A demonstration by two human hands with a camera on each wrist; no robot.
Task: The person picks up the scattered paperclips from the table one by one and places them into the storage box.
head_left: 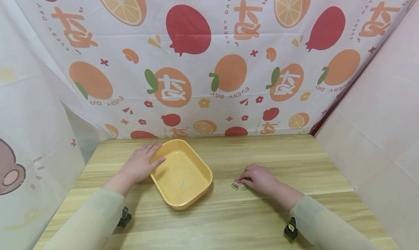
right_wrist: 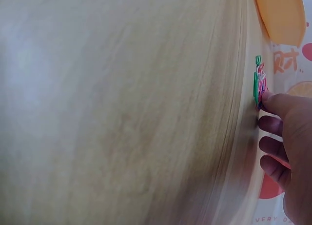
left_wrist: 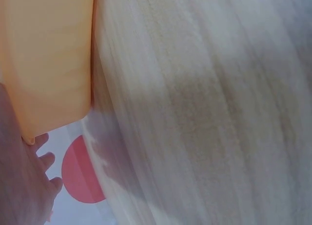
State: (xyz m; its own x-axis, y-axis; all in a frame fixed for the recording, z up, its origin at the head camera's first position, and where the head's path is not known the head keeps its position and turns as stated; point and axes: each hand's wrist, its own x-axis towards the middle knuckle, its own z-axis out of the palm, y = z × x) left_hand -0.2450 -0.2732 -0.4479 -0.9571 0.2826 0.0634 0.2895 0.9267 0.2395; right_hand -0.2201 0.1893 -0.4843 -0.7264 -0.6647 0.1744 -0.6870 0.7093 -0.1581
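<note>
My left hand (head_left: 140,163) rests on the left rim of a yellow plastic bin (head_left: 196,156), its fingers fairly straight and the thumb reaching over the inside. A few small whitish paper clips (head_left: 182,184) lie on the bin's floor. To the right of the bin, a small pile of coloured paper clips (head_left: 235,185), green, pink and white, lies on the table. My right hand (head_left: 260,179) is at the pile's right side, thumb and index finger pinching at a pink clip. In the right wrist view, its other fingers (right_wrist: 273,147) are bent beside the pile (right_wrist: 257,83).
The wooden table (head_left: 229,224) ends at a fruit-print cloth (head_left: 203,108) hanging behind it. Pale cloth (head_left: 376,133) also hangs at the right and left sides. A black wrist device (head_left: 290,229) sits under each sleeve.
</note>
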